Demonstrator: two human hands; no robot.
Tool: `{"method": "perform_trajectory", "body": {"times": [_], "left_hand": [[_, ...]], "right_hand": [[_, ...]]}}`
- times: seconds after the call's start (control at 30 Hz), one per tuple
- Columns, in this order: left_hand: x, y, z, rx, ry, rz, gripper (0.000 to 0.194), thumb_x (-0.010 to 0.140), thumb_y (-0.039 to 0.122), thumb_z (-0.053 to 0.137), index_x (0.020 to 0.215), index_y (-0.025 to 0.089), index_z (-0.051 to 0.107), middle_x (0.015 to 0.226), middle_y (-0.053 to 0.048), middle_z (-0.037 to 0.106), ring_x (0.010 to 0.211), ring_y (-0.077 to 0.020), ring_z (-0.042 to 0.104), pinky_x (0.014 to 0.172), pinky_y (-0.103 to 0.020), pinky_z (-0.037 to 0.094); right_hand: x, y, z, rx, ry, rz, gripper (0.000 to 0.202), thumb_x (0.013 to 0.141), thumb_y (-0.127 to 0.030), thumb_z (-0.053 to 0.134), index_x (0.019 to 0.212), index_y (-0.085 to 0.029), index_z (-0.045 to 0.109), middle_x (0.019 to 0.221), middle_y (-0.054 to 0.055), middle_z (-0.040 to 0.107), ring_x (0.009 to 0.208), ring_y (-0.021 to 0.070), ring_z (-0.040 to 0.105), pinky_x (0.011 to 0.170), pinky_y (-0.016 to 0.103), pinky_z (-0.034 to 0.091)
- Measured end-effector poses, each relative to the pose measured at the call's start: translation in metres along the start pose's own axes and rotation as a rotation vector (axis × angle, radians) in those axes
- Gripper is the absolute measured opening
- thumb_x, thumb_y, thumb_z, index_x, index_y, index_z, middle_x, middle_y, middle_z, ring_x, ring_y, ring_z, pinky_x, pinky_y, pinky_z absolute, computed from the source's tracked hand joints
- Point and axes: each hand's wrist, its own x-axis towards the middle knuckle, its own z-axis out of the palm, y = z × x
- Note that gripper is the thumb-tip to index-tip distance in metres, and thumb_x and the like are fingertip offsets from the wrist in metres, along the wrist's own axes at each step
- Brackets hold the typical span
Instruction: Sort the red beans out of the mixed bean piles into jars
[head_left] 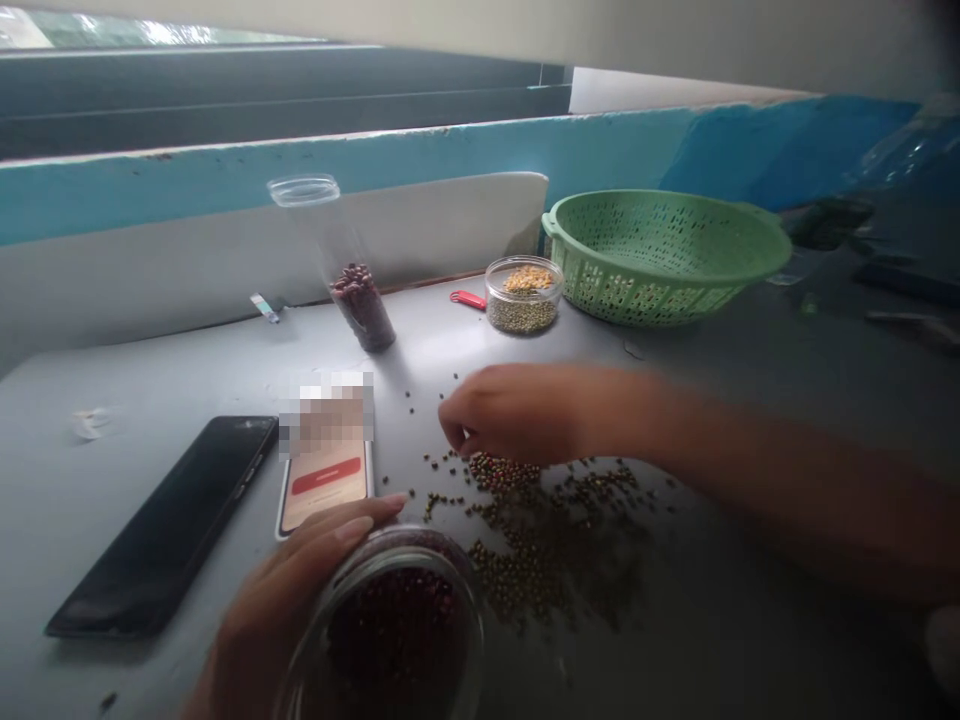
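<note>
Two bare hands are working over a grey table (150,375). At the bottom of the frame, left of centre, the left hand (277,590) is wrapping around the left side of a round clear jar (474,630), gripping it with the fingers along its far edge; the thumb is hiding from view. Dark red beans (442,592) are lying inside that jar.

Near the centre, the right hand (517,412) is hovering over a pile of small beans (506,474), its forearm entering from the right edge. Its fingers are curling downward with the tips close together, but whether they are closing on a bean I cannot tell. Greenish and reddish beans are mixing in the pile, and more are spreading into the shadow below it; a few strays are lying toward the left.

At the left, a black phone (165,530) is lying beside a white phone (330,475) whose screen is glowing. In the upper left, a tall clear jar (330,235) is holding dark beans low down. In the upper middle, a small red object (469,300) is lying beside a round tub (491,292) of green and yellow grains. Right of that, a green basket (645,290) is standing.
</note>
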Motion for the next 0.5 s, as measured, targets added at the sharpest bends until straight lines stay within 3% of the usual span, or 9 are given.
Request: {"method": "perform_trajectory", "body": {"times": [0.07, 0.17, 0.23, 0.3, 0.4, 0.5], "left_hand": [[0.006, 0.006, 0.001, -0.044, 0.001, -0.02, 0.101, 0.04, 0.034, 0.088, 0.137, 0.038, 0.061, 0.129, -0.007, 0.074, 0.105, -0.0397, 0.076, 0.093, -0.059, 0.069], [0.013, 0.009, 0.001, -0.067, -0.078, 0.062, 0.106, 0.048, 0.04, 0.091, 0.145, 0.041, 0.051, 0.127, -0.005, 0.074, 0.104, -0.0371, 0.077, 0.087, -0.055, 0.07], [0.013, 0.004, 0.0, 0.009, -0.091, 0.163, 0.106, 0.059, 0.051, 0.09, 0.153, 0.041, 0.042, 0.124, -0.004, 0.073, 0.1, -0.0327, 0.078, 0.08, -0.048, 0.07], [0.012, -0.003, 0.0, 0.148, -0.027, 0.241, 0.103, 0.068, 0.064, 0.085, 0.156, 0.035, 0.038, 0.123, -0.006, 0.073, 0.099, -0.0306, 0.078, 0.078, -0.044, 0.069], [0.011, -0.012, 0.001, 0.207, 0.035, 0.282, 0.098, 0.073, 0.069, 0.08, 0.153, 0.028, 0.04, 0.124, -0.009, 0.071, 0.104, -0.0325, 0.076, 0.082, -0.046, 0.067], [0.018, -0.011, 0.001, 0.156, -0.022, 0.249, 0.089, 0.074, 0.056, 0.084, 0.146, 0.025, 0.043, 0.122, -0.008, 0.071, 0.1, -0.0298, 0.077, 0.079, -0.041, 0.067]], "right_hand": [[-0.015, -0.015, -0.012, 0.012, 0.133, -0.057, 0.017, 0.098, -0.011, 0.058, 0.101, -0.017, 0.074, 0.098, 0.004, 0.074, 0.085, 0.0162, 0.062, 0.075, 0.03, 0.043], [-0.039, -0.047, -0.027, 0.046, 0.267, -0.225, 0.019, 0.105, -0.018, 0.056, 0.099, -0.019, 0.074, 0.101, 0.002, 0.074, 0.093, 0.0157, 0.063, 0.084, 0.03, 0.046], [-0.047, -0.069, -0.029, -0.003, 0.242, -0.342, 0.023, 0.107, -0.02, 0.055, 0.098, -0.017, 0.076, 0.103, 0.002, 0.074, 0.097, 0.016, 0.063, 0.087, 0.029, 0.046], [-0.047, -0.087, -0.026, -0.109, 0.163, -0.423, 0.024, 0.105, -0.014, 0.053, 0.1, -0.015, 0.077, 0.108, 0.004, 0.074, 0.099, 0.017, 0.063, 0.086, 0.03, 0.046], [-0.046, -0.098, -0.017, -0.169, 0.111, -0.387, 0.021, 0.103, -0.014, 0.058, 0.107, -0.018, 0.078, 0.114, 0.005, 0.075, 0.103, 0.018, 0.064, 0.089, 0.03, 0.047], [-0.061, -0.085, -0.013, -0.036, 0.296, -0.293, 0.016, 0.104, -0.026, 0.063, 0.111, -0.022, 0.077, 0.11, 0.003, 0.075, 0.098, 0.0155, 0.066, 0.09, 0.029, 0.048]]}}
